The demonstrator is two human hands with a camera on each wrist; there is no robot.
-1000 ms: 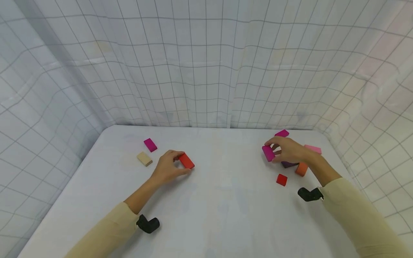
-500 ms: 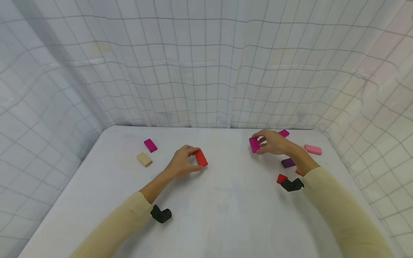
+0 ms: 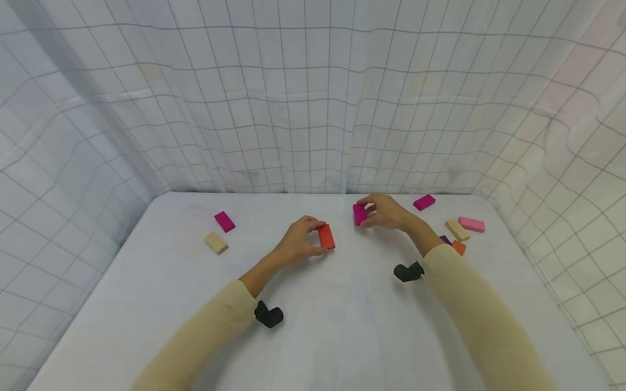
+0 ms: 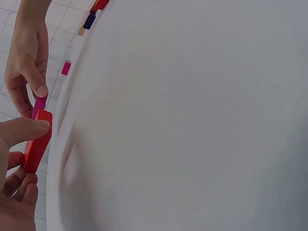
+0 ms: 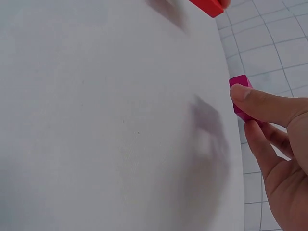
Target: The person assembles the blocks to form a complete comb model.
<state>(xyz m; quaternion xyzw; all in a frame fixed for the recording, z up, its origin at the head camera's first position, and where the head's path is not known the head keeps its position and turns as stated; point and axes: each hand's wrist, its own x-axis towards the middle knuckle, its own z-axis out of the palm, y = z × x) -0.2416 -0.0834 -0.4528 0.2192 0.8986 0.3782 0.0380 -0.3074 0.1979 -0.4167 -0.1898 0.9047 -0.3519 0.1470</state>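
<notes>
Near the middle of the white table my left hand (image 3: 299, 241) pinches a red block (image 3: 326, 237) by its two ends, thumb at the near end. To its right and a little farther back, my right hand (image 3: 386, 212) grips a magenta block (image 3: 359, 215) between thumb and fingers. A short gap separates the two blocks in the head view. The right wrist view shows the magenta block (image 5: 240, 96) lifted, its shadow falling on the table. In the left wrist view the red block (image 4: 38, 142) overlaps the magenta one behind it.
On the left lie a magenta block (image 3: 224, 221) and a beige block (image 3: 216, 243). At the right are another magenta block (image 3: 424, 202), a beige block (image 3: 457, 229), a pink block (image 3: 471, 224), an orange block (image 3: 458, 247) and a partly hidden purple one (image 3: 445, 239). Gridded curtains surround the table.
My left hand has carried the red block rightward and slightly back. My right hand has brought the magenta block leftward and back, narrowing the gap. The right sleeve now covers the small red block.
</notes>
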